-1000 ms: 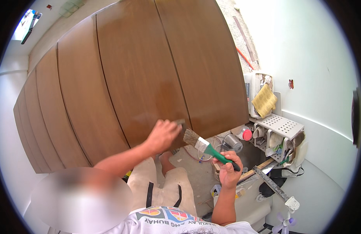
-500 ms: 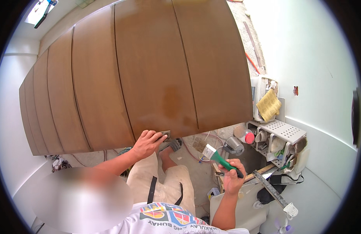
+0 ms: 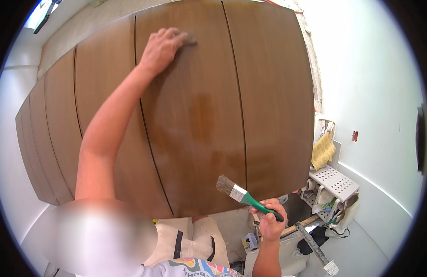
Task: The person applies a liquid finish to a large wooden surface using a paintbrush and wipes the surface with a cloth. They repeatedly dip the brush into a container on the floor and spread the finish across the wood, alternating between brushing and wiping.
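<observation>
A large brown wooden panel [image 3: 199, 152] with dark parallel grooves stretches out in front of me. My left hand [image 3: 160, 48] reaches far across it, its fingers closed on a small flat grey-brown piece [image 3: 190, 39] pressed against the surface; blur hides what kind it is. Low on the right, my right hand [image 3: 270, 217] grips the black end of a paintbrush [image 3: 251, 201] with a green handle. The brush's bristles point up and left, seen over the panel's near edge, and I cannot tell whether they touch it.
Right of the panel stands a grey perforated plastic rack [image 3: 336, 181] holding assorted items, with a yellow sheet [image 3: 324, 151] above it. A white wall [image 3: 370, 92] rises on the right. Near my right arm lie a long speckled bar [image 3: 312, 242] and a dark bag [image 3: 313, 241].
My left hand has slid from the panel's near edge to its far part with the small piece. My right hand still holds the paintbrush, now slightly lower. The view has tilted toward the near side.
</observation>
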Available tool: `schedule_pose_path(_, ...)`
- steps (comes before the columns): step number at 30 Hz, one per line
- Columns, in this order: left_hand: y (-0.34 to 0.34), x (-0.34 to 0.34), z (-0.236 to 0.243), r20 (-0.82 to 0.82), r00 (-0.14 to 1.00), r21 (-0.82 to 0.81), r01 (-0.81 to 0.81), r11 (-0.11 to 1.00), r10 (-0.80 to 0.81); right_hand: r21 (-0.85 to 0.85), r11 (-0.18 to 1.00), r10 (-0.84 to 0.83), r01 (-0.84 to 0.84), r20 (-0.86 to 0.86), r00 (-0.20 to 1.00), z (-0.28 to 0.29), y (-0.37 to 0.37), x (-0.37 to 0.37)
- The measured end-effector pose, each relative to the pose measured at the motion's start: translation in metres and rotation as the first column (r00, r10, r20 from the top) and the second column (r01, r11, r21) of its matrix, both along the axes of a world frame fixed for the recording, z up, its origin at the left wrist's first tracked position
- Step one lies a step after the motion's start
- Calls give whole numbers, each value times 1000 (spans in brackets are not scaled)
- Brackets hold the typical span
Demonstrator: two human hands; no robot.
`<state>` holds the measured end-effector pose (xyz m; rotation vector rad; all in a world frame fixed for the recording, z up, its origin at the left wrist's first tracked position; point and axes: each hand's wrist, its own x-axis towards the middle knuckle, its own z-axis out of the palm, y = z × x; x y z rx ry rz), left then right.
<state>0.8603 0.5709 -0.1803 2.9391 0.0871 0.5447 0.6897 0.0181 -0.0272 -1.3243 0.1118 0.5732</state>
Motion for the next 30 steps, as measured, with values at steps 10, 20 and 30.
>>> schedule_pose_path(10, 131, 131, -21, 70, 979, 31, -196, 980, 194, -4, 999, 36, -37, -36, 999, -17, 49, 18)
schedule_pose_path(20, 14, -9, -28, 84, 996, -126, 38, 991, -27, -9, 1000, -7, 7, -7, 1000, -11, 33, 0)
schedule_pose_path(30, -279, -333, 39, -186, 968, -369, 93, 925, -171, 62, 998, 7, -14, 112, 994, 40, -58, -68)
